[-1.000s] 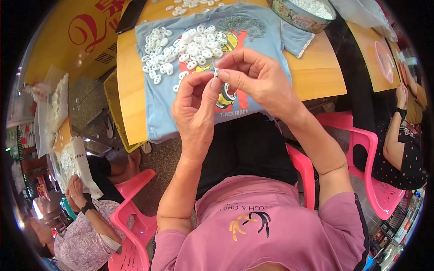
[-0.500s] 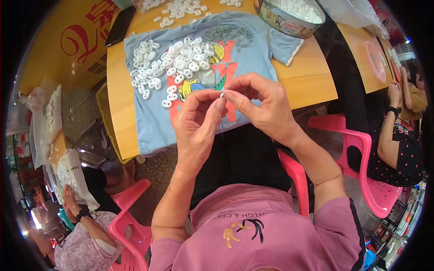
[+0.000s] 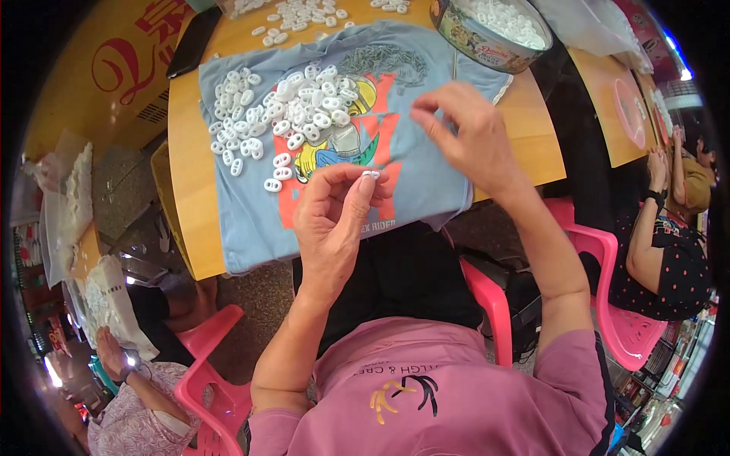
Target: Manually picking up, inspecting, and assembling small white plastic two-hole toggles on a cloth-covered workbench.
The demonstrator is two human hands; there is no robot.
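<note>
My left hand (image 3: 332,209) is closed, pinching a small white oval plastic piece (image 3: 371,174) between thumb and fingertips above the front of a blue printed T-shirt (image 3: 255,232). Off to the right, over the shirt, hovers my right hand (image 3: 471,137). Its thumb and forefinger are a little apart, and nothing shows between them. Left of the hands lies a heap of white oval pieces (image 3: 308,102), each with two holes. Beyond the right hand's fingertips is a pile of small thin dark metal pieces (image 3: 388,62).
The shirt is spread on a wooden table (image 3: 190,220). At its far side are a round tin (image 3: 487,47) full of white pieces, more loose white pieces (image 3: 304,14) and a black phone (image 3: 194,42). Co-workers sit left and right, by pink chairs (image 3: 604,251).
My right hand has let go of the white piece and moved up and right, away from my left hand. The left keeps hold of the piece, slightly lower. The view has shifted a little.
</note>
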